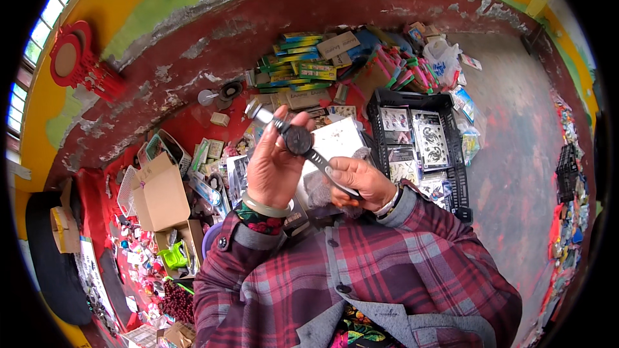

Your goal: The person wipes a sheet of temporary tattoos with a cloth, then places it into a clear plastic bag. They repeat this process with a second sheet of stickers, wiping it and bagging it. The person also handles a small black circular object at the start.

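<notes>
A wristwatch with a round black dial and dark strap is stretched between my two hands, in front of my chest. My left hand, palm up, has its fingers curled round the dial end. A shiny silvery length sticks out past those fingers; whether it is the other half of the strap I cannot tell. The lower end of the strap is pinched in my right hand, between thumb and fingers. Below that hand lies crumpled clear plastic, and behind it a white sheet or box.
Right of my hands stands a black plastic crate with printed sheets in bags. Yellow-green boxes are piled at the wall. An open cardboard box stands at the left, with dark red beads near it. A white plastic bag lies farther back.
</notes>
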Demonstrator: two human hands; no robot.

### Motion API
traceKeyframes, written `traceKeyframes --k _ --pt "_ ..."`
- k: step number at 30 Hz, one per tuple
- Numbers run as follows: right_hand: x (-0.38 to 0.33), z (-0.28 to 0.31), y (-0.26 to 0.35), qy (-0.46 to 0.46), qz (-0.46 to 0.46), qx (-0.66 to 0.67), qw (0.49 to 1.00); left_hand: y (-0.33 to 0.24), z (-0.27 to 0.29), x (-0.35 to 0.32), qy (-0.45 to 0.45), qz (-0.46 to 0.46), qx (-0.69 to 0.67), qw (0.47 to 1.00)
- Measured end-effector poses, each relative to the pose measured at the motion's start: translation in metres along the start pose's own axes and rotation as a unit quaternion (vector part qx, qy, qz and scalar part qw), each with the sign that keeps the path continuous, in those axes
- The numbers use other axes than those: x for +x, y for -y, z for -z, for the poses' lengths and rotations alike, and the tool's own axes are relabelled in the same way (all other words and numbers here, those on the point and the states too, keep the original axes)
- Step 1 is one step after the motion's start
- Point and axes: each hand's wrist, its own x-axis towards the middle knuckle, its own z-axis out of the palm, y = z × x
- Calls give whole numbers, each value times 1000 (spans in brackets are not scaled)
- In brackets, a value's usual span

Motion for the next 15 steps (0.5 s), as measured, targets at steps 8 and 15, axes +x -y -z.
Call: traceKeyframes --k 8,15 --pt "3 0 -1 -59 -1 25 998 -32 18 -1 -49 -141 175 973" --pt "10 29 -7 -153 76 74 983 -54 20 -6 -71 -234 302 921"
